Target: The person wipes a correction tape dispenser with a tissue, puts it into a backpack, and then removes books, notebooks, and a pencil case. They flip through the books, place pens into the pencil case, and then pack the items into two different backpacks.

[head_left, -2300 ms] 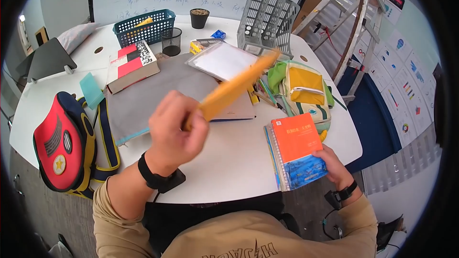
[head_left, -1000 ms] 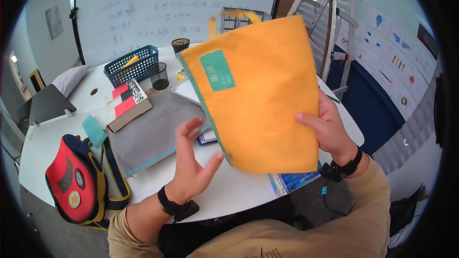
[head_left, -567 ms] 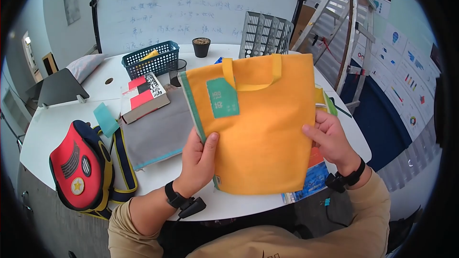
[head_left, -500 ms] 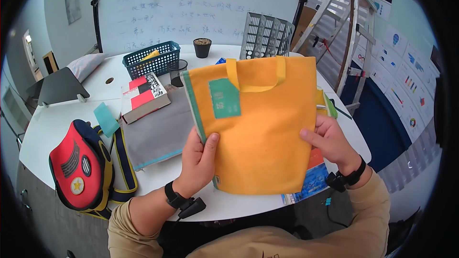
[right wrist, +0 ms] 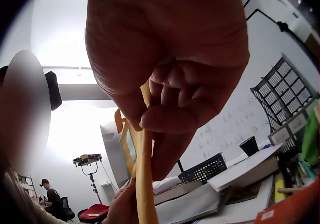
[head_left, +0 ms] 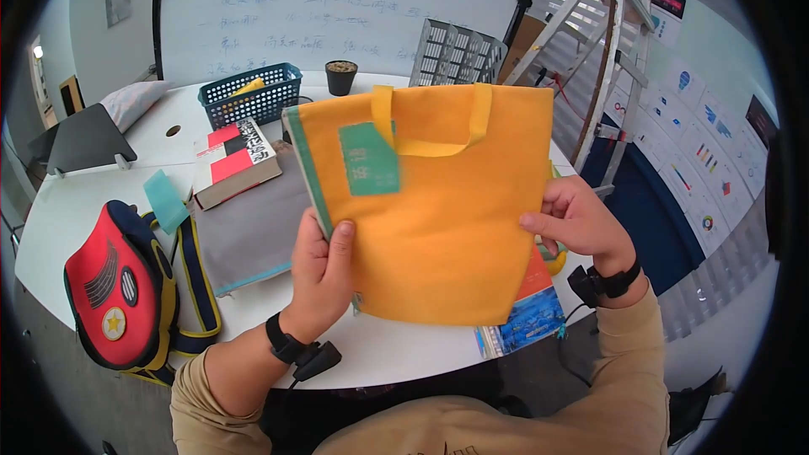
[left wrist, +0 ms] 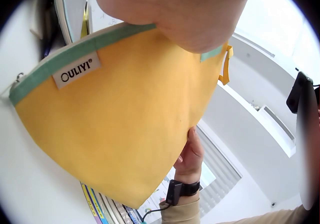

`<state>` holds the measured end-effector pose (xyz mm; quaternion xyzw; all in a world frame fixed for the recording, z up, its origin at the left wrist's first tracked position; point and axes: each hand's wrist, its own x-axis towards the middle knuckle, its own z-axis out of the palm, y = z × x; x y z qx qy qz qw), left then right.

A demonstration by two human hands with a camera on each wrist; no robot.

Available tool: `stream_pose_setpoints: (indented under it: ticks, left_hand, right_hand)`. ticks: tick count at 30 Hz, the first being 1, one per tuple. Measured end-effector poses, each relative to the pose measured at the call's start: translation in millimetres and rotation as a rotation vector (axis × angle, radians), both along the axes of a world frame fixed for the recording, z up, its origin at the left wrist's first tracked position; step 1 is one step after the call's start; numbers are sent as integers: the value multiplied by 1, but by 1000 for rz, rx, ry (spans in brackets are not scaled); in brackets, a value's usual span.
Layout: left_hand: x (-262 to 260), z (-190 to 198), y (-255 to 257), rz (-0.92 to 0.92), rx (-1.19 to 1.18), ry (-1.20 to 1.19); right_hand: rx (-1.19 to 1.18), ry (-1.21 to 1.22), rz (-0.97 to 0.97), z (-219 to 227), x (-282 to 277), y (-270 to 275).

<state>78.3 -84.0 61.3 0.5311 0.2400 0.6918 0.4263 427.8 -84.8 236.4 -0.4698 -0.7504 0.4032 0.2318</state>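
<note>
A yellow fabric document bag (head_left: 438,244) with green trim, a green label and two strap handles is held up over the table in the head view. My left hand (head_left: 322,274) grips its green-edged left side, thumb across the front. On the opposite side my right hand (head_left: 586,223) pinches the edge between thumb and curled fingers, as the right wrist view also shows. The left wrist view shows a white brand tag (left wrist: 76,70) on the trim. Below the bag lies a stack of books with an orange and blue cover (head_left: 527,316), partly hidden by it.
On the left stand a red and navy backpack (head_left: 118,295) and a thick book (head_left: 236,164) on a grey fabric bag (head_left: 253,236). Behind are a teal basket (head_left: 250,94), a potted plant (head_left: 341,77) and a grey file rack (head_left: 459,55). A ladder (head_left: 615,59) stands beyond the table.
The left hand first held the yellow bag edge-on, raised, while the right held the books. The bag then passed to the right hand, and the left took its other side.
</note>
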Motion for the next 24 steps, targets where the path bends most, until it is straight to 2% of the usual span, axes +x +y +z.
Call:
stream_pose_setpoints:
  ticks: [6, 10, 16, 19, 24]
  left_hand:
    - [-8, 4, 4, 16, 39, -23]
    - [-7, 4, 13, 162, 49, -113]
    - [-10, -3, 16, 153, 27, -80]
    - [-6, -2, 13, 135, 15, -54]
    - [-8, -8, 15, 129, 29, 35]
  right_hand:
    - [70, 132, -92, 15, -20, 1]
    - [201, 294, -213, 21, -10, 27]
    - [356, 594, -391, 47, 44, 95]
    - [473, 670, -509, 52, 71, 134]
    - [642, 600, -640, 34, 101, 198]
